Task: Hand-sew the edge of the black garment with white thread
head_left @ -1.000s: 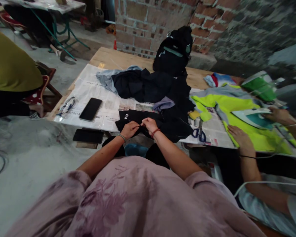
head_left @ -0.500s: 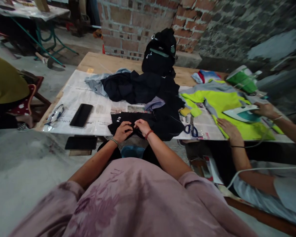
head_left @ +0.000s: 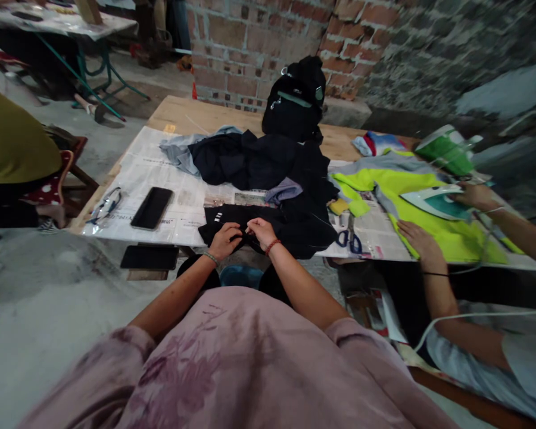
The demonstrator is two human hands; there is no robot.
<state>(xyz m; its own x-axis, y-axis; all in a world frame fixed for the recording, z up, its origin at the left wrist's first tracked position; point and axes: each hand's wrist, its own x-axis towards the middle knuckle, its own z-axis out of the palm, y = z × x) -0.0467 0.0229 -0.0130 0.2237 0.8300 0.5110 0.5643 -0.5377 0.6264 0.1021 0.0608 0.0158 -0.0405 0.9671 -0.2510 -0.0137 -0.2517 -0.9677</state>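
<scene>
A black garment [head_left: 274, 220] with small white stripes lies at the table's near edge, in front of my body. My left hand [head_left: 226, 239] is closed on its near edge, fingers bent against the cloth. Close beside it, my right hand [head_left: 262, 233] pinches something tiny just over the same cloth; it is too small to make out. Right of the garment lie dark blue-handled scissors [head_left: 350, 238]. Behind it is a heap of dark navy clothing [head_left: 250, 158], with a greyish-purple piece of cloth [head_left: 284, 190] at its front.
A black phone [head_left: 152, 208] and glasses [head_left: 106, 205] lie at left on newspaper under plastic. A black backpack [head_left: 293, 102] stands at the back. At right, a co-worker's hand holds an iron [head_left: 435, 201] on a yellow-green garment [head_left: 395, 182]. A second dark phone-like slab [head_left: 149, 257] sits below the table edge.
The view has shifted slightly, so the table appears a little lower and further right. My right hand has drawn slightly away from my left. The co-worker's iron has moved a little left across the yellow-green garment.
</scene>
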